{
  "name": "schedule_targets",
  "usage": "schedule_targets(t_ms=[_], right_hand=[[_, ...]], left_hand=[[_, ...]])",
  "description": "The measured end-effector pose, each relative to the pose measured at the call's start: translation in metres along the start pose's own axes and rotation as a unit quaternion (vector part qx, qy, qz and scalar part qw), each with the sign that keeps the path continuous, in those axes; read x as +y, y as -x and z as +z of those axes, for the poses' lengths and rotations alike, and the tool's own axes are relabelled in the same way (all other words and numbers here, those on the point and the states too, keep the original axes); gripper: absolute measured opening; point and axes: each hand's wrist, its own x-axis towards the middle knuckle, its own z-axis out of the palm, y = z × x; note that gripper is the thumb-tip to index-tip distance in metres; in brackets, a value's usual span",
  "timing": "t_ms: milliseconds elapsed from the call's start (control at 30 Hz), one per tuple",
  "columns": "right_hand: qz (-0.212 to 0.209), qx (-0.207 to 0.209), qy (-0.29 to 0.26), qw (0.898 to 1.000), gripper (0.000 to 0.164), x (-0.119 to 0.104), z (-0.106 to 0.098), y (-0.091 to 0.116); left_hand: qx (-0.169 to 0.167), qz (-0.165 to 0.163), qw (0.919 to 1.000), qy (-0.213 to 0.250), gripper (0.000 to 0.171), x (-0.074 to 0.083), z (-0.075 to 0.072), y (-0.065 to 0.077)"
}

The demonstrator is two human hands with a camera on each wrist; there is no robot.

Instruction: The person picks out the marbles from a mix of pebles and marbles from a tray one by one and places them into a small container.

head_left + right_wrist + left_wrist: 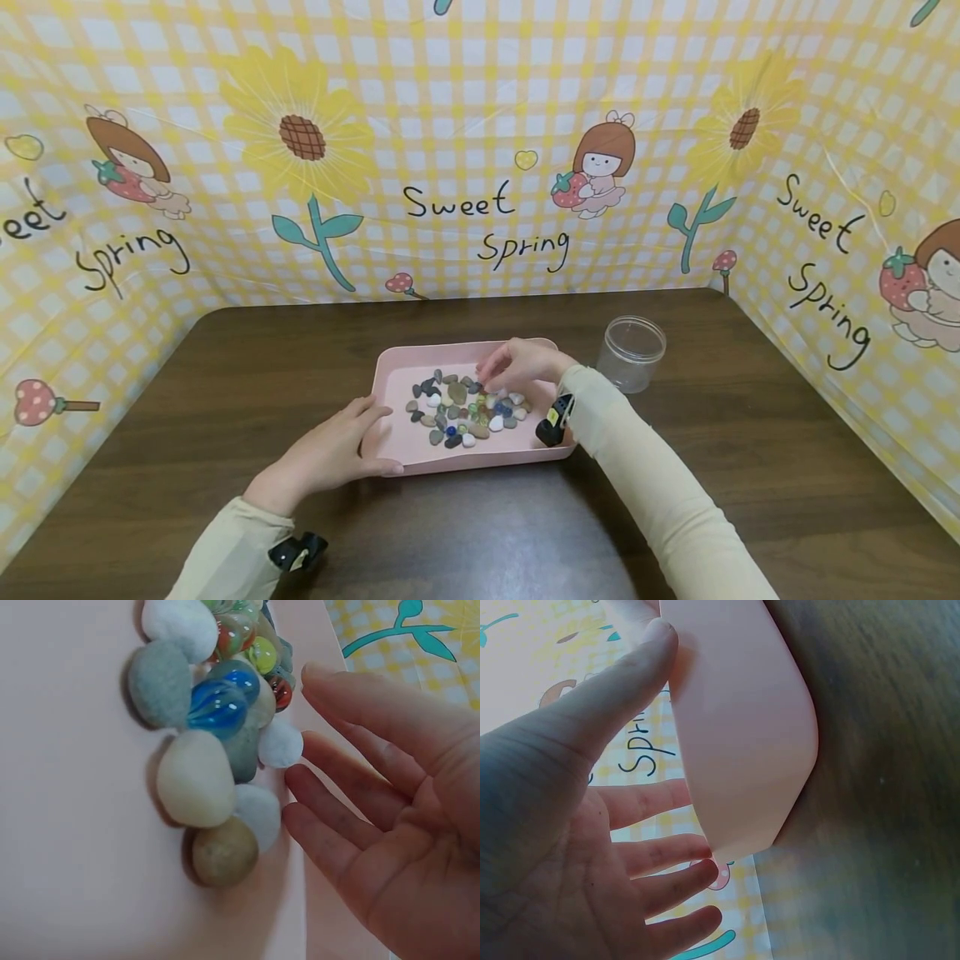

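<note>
pebbles [457, 393] and glass marbles [451, 431], dozens together and too tightly bunched to count exactly, lie in one pink tray [393, 377] at the centre of the frame. one clear jar [632, 357], lidless, stands on the dark surface [465, 533] right of the tray, just beside it. two hands are at work. the left hand [330, 446] is spread at the tray's left end, its thumb at the near corner and its fingers mostly straight, touching the tray without closing round it. the right hand [528, 360] reaches over the upper right of the cluster, fingers loosely bent, nothing visible in them. two black wrist devices [553, 421] show, one on each pale sleeve [637, 467]. two big sunflowers are printed on the checked cloth [450, 100] behind.

the left wrist view alone shows the tray's outer wall up close, with the thumb on its rim. the right wrist view alone picks out swirls inside the blue marbles, at least two, and a small white stone [281, 742] right beside the fingertips.
</note>
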Motion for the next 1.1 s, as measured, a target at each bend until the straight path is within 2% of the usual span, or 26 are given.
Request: schedule_targets(t_ms=[1100], right_hand=[[-0.004, 0.030, 0.032, 0.999, 0.004, -0.005, 0.010, -0.001]], left_hand=[[0.004, 0.004, 1.0000, 0.002, 0.086, -0.001, 0.001, -0.001]])
